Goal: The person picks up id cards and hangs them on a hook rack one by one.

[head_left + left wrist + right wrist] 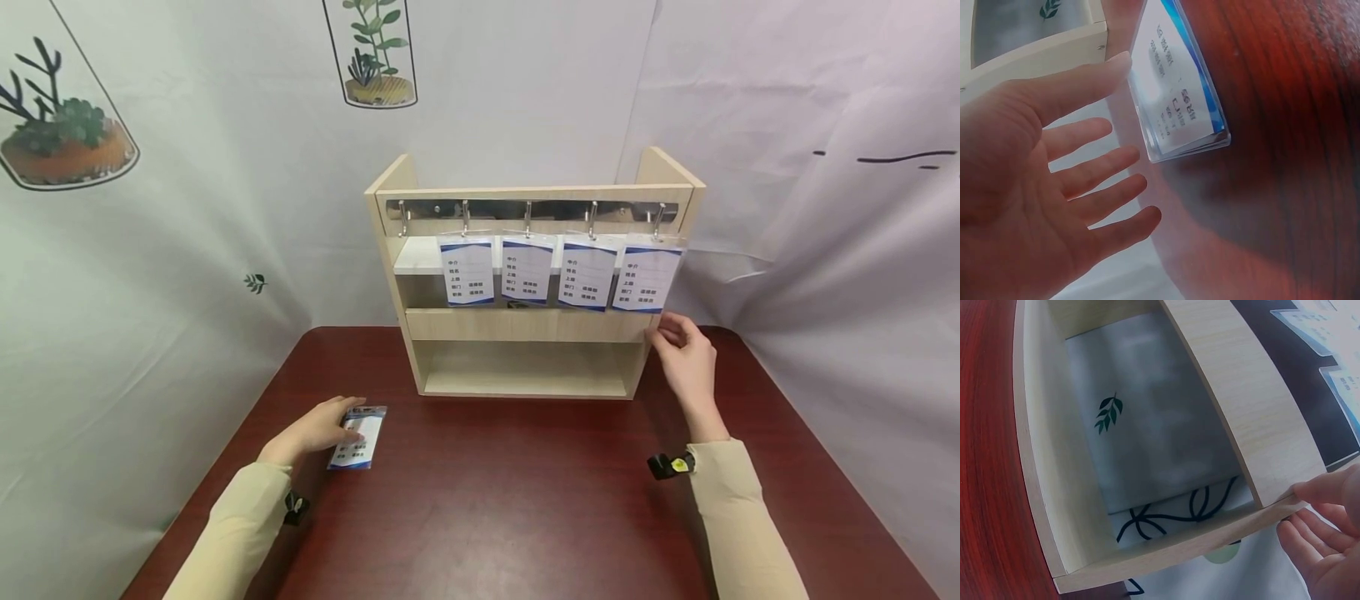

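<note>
My left hand (318, 427) reaches over a name badge (357, 440) in a clear plastic sleeve on the tabletop at the left. The left wrist view shows that hand's fingers (1100, 169) spread and nearly straight, with the thumb tip at the edge of the badge (1169, 87); whether it touches is hard to tell. At the right side of a light wooden shelf (525, 327), my right hand (686, 358) grips the side panel's front edge. Its thumb (1322, 487) lies on the front, the other fingers on the outer side.
Several similar badges (527, 268) hang from hooks on a metal strip (487, 208) across the shelf's top. The leftmost hook (402, 218) carries no badge. A dark red table (487, 500) bears the shelf, and printed white cloth (525, 92) stands behind.
</note>
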